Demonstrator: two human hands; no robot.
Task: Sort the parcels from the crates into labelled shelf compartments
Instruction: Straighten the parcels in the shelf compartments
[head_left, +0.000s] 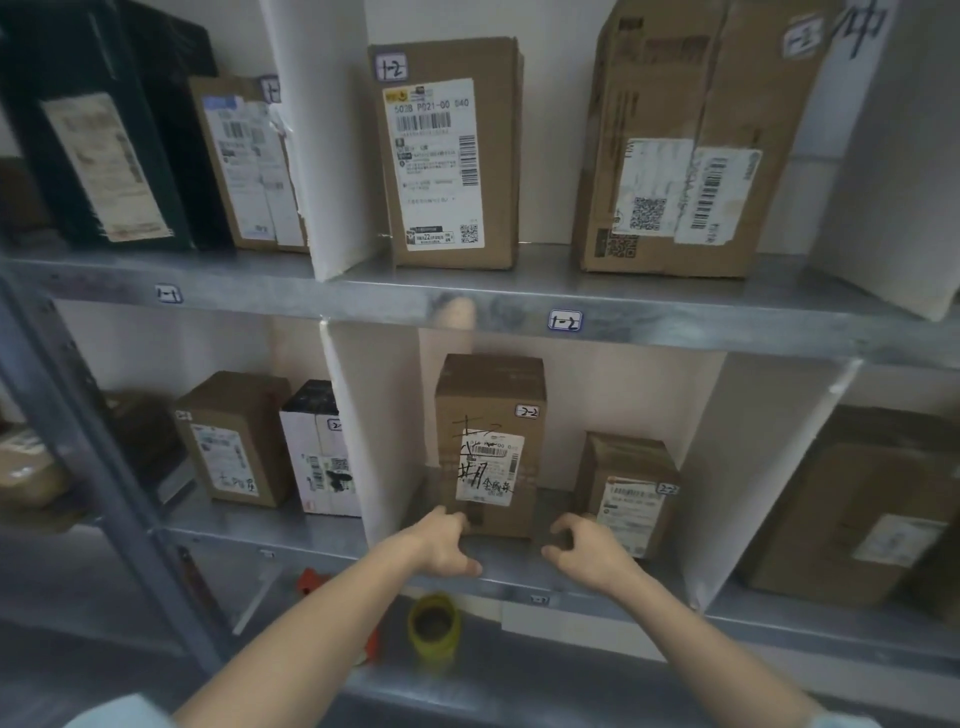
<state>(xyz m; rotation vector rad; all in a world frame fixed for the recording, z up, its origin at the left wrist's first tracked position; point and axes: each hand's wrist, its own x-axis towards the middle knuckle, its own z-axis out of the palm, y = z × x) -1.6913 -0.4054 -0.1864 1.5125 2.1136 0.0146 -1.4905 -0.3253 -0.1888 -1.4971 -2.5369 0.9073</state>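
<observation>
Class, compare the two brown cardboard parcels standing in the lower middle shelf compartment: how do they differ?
The tall brown cardboard parcel stands left and rises above the short brown cardboard parcel on its right. The tall parcel's white label has black handwriting over it; the short parcel's label shows none. Both stand upright, each with a small white corner tag.

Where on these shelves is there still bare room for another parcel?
Upper shelf: a gap between the 1-2 box and the big carton. Below, a narrower strip between the tall box and the small box. Upper-left compartment is packed.
</observation>
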